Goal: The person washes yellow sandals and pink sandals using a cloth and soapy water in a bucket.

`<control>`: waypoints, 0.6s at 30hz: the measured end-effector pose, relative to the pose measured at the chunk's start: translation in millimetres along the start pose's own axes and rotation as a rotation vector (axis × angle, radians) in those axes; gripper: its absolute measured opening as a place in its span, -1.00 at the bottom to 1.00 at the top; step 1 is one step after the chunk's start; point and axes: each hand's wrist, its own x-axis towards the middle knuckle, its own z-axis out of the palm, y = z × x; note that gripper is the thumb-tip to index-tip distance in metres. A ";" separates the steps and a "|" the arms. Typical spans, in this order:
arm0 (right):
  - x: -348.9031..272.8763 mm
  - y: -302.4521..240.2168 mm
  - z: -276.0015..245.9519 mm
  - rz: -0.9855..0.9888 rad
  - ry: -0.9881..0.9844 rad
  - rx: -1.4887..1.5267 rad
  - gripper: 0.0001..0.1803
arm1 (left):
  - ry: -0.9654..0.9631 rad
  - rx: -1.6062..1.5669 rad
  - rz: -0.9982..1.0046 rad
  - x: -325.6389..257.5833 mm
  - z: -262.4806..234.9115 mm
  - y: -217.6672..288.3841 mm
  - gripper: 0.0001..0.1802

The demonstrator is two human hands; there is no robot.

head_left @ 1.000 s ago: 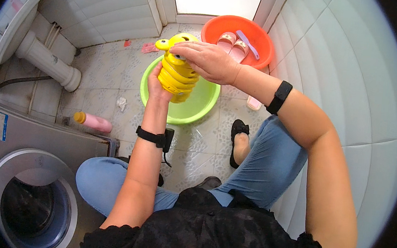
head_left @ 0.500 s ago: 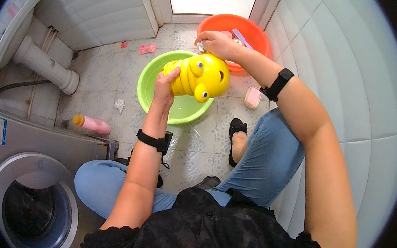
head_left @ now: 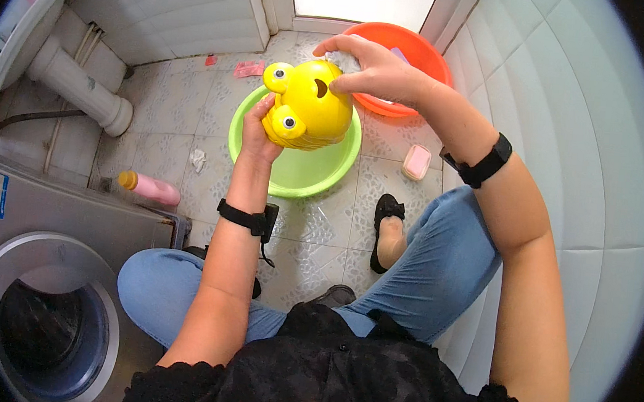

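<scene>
Both hands, L hand & R hand, gripping yellow frog toy over green basin

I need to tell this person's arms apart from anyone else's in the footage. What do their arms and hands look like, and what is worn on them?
Both forearms are bare and the hands gloveless. The left hand has a black strap on its wrist, with a small black piece hanging off it. The right hand has a black band on its wrist. Short black lace-edged sleeves end at the upper arms.

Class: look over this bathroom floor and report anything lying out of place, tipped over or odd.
A pink bottle with a yellow cap lies on its side beside the washing machine. A crumpled white scrap sits loose on the tiles near the green basin.
</scene>
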 end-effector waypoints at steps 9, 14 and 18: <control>1.2 -6.1 11.4 0.021 0.038 -0.143 -0.44 | 0.183 0.194 0.108 -1.2 -1.9 6.9 -0.55; 2.3 -0.8 1.1 -0.006 -0.031 -0.075 -0.45 | 0.130 0.103 0.037 -3.3 -2.0 -0.9 -0.54; -3.3 -5.1 -0.3 -0.020 -0.131 0.014 -0.43 | 0.074 0.001 0.000 -4.9 1.9 -3.1 -0.54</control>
